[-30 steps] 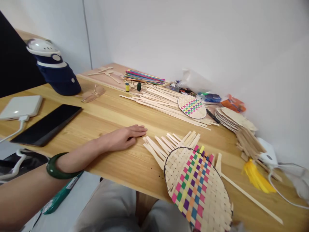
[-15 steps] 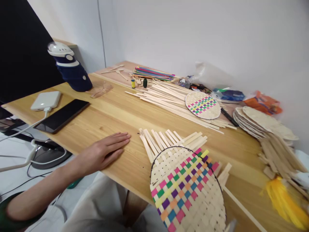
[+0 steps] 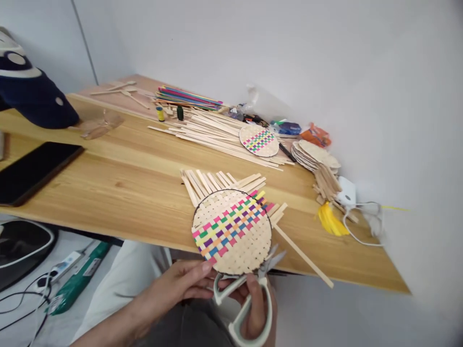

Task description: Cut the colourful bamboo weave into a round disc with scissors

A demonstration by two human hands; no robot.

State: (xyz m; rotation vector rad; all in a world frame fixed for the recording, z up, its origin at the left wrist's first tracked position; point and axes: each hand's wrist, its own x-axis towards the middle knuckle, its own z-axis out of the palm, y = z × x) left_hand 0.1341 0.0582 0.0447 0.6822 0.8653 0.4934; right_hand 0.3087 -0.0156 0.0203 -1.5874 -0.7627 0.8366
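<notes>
A round woven mat (image 3: 231,231) of pale strips with a band of multicoloured squares sits at the table's front edge. It has a thin black rim, and loose strip ends (image 3: 217,182) fan out past its far side. My left hand (image 3: 181,284) grips the mat's lower edge, with the fingers partly under it. My right hand (image 3: 255,308) is shut in the loops of white-handled scissors (image 3: 246,303). The scissor blades (image 3: 271,260) lie open against the mat's lower right rim. A long loose strip (image 3: 304,255) runs off over the table edge.
The wooden table (image 3: 108,193) holds a black phone (image 3: 36,171), a navy cap (image 3: 36,91), a pile of pale strips (image 3: 217,137), a smaller woven disc (image 3: 259,140), stacked discs (image 3: 314,156) and a yellow tassel (image 3: 331,219). Cables lie on the floor below.
My left hand has left the tabletop and now holds the mat's edge. Scissors have appeared in my right hand. The mat sits higher in view, and the view has swung left.
</notes>
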